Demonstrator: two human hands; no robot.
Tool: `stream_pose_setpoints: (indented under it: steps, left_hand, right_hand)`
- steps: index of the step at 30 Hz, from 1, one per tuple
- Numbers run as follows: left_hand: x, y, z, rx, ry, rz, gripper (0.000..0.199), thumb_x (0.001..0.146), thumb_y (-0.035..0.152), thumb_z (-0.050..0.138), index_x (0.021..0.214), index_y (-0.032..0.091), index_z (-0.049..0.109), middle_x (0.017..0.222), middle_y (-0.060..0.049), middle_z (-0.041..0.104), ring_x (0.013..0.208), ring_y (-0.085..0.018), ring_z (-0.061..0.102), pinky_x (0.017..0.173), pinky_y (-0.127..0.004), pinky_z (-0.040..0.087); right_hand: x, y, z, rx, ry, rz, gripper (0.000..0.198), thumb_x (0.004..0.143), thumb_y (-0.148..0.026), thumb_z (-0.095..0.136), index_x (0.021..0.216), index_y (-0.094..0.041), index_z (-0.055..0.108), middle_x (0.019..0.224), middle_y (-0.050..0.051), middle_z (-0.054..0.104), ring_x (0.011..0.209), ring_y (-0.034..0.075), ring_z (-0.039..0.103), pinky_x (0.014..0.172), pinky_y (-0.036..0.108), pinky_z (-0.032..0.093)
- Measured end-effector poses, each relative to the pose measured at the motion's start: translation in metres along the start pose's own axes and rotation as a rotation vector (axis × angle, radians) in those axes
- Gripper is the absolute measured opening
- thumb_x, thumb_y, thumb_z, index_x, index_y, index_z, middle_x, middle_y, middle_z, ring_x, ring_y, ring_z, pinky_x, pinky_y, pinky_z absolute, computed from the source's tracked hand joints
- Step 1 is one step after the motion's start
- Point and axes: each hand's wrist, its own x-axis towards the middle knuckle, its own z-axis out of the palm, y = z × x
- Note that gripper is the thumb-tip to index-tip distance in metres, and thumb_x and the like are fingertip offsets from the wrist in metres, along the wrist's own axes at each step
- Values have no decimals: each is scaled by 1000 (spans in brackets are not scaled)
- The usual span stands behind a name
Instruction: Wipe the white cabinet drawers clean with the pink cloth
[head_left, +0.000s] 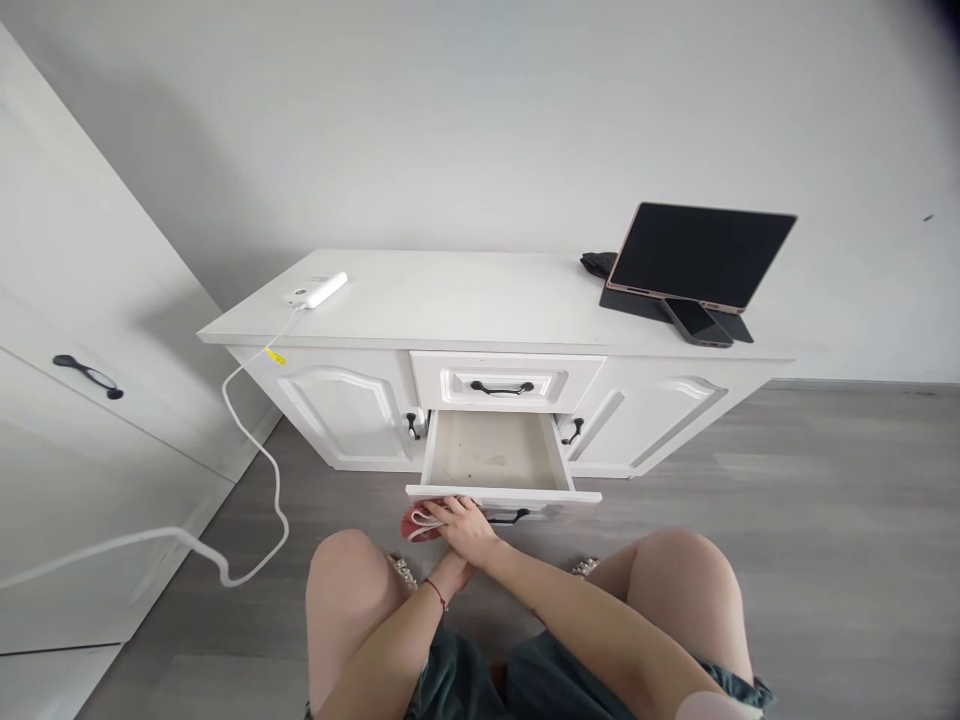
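A red cloth (420, 522) with white edging is bunched against the front of the pulled-out lower drawer (495, 450). My right hand (465, 528) lies over the cloth, fingers curled onto its right part, close to the drawer's top front edge. My left hand (454, 572), with a red string bracelet at the wrist, is tucked beneath the right one; its fingers are hidden. Just right of my hands is the drawer's black handle (510, 517). Small specks and a pale mark show on the drawer's bottom.
The white cabinet (450, 300) carries a power strip (322, 290) with a white cable, a propped tablet (701, 255), a phone (696, 322) and a black item (598, 264). A closed upper drawer (510, 383) overhangs the open one. My knees flank my hands.
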Motion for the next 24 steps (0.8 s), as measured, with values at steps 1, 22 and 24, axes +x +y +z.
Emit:
stream_pose_setpoints:
  steps: [1, 22, 24]
  left_hand:
    - [2, -8, -1, -40, -20, -20, 17, 88, 16, 50, 88, 18, 66, 108, -11, 69, 117, -33, 58, 85, -49, 51]
    - [40, -66, 10, -1019, -189, -415, 31, 74, 11, 71, 98, 24, 58, 117, -6, 68, 117, -23, 64, 103, -35, 44]
    - [41, -69, 11, -1056, -182, -413, 27, 74, 10, 71, 94, 23, 59, 109, -5, 70, 108, -21, 68, 99, -33, 47]
  right_hand:
    - [1, 4, -1, -8, 2, 2, 26, 94, -27, 54, 114, -23, 70, 149, -2, 48, 109, 25, 48, 88, 40, 46]
    - [-176, 100, 0, -117, 325, 590, 32, 88, -13, 53, 108, -28, 73, 116, 10, 63, 107, 26, 50, 92, 41, 37]
    - [-184, 98, 9, -107, 381, 751, 32, 88, -13, 48, 104, -25, 72, 112, 12, 61, 103, 26, 50, 88, 40, 39]
